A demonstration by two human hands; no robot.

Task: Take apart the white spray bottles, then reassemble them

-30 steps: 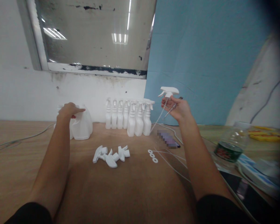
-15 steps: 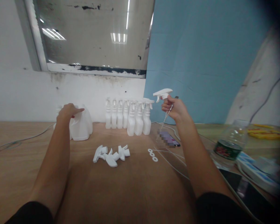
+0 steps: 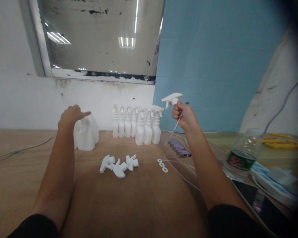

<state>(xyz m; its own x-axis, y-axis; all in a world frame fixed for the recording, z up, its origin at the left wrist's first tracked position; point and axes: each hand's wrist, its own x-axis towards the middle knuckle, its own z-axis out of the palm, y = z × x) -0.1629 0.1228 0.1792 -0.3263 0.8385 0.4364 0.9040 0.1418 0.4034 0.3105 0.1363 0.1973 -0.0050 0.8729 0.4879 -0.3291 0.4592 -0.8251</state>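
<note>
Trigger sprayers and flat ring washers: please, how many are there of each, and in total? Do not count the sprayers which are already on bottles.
Trigger sprayers lying on the table: 3
Held sprayer, in the right hand: 1
Flat ring washers: 3
Total: 7

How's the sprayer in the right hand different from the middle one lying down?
The held sprayer is up in the right hand; the middle sprayer lies on the table. A thin tube seems to hang below the held sprayer, but the middle sprayer shows none. Both are white with a trigger.
</note>
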